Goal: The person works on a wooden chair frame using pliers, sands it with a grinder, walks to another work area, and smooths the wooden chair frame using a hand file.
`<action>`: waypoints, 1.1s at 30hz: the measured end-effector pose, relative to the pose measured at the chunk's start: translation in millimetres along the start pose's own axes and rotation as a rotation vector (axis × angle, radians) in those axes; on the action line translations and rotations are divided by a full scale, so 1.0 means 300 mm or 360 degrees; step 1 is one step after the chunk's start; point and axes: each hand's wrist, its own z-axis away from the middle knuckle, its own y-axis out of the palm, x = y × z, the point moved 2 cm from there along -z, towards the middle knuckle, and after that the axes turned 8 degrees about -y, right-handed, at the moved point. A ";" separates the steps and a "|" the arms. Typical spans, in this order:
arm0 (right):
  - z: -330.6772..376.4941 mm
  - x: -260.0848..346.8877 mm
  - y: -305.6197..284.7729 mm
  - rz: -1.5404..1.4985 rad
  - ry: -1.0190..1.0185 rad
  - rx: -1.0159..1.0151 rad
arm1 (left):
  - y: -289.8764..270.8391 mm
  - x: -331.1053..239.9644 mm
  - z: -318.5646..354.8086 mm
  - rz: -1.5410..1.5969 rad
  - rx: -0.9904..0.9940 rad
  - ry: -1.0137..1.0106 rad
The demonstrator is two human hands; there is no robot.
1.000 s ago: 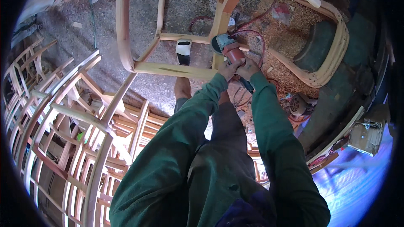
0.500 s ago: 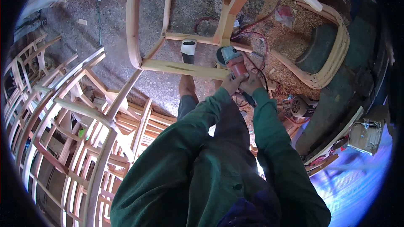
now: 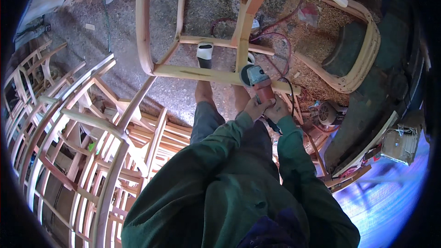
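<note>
A: Grinder first. Where is the small red angle grinder with the grey round head [image 3: 257, 81]?

B: It is low in the middle of the view, just in front of the person's body. Its grey head lies against the pale wooden chair frame [image 3: 216, 74], at the place where the front rail meets an upright leg.

A: Who holds it?

B: Both hands. The left hand [image 3: 255, 109] is clenched around the red body from the left side, and the right hand [image 3: 277, 109] is clenched around it from the right. The two hands touch each other.

A: And around the grinder?

B: A black cable [image 3: 291, 96] goes from the tool to the right and bends down behind the right hand. A thin reddish cord [image 3: 280, 36] lies in loops on the floor behind the frame. One bare foot [image 3: 203, 93] is under the front rail, beside a white and black sandal [image 3: 205, 54].

A: Further away?

B: Sawdust [image 3: 317, 27] covers the ground on the right, near a curved wooden armrest piece [image 3: 363, 59]. Many unfinished wooden chair frames [image 3: 82, 128] are stacked on the left. The sleeves are dark green [image 3: 216, 156].
</note>
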 end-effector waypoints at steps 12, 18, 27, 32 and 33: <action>0.007 -0.107 0.014 -0.0097 -0.0066 -0.0050 | 0.031 -0.013 0.020 -0.0063 0.0030 -0.0047; 0.099 -0.094 -0.004 -0.0013 -0.0116 -0.0088 | 0.059 0.036 0.087 -0.0023 0.0145 0.0106; 0.066 -0.054 0.068 -0.0021 -0.0192 0.0023 | -0.026 0.058 0.093 0.0124 0.0081 0.0164; -0.037 0.042 0.021 -0.0128 -0.0086 0.0088 | -0.062 -0.023 0.008 0.0003 0.0013 0.0141; -0.066 0.005 0.019 -0.0152 -0.0031 0.0048 | -0.032 -0.075 0.022 -0.0055 -0.0017 0.0080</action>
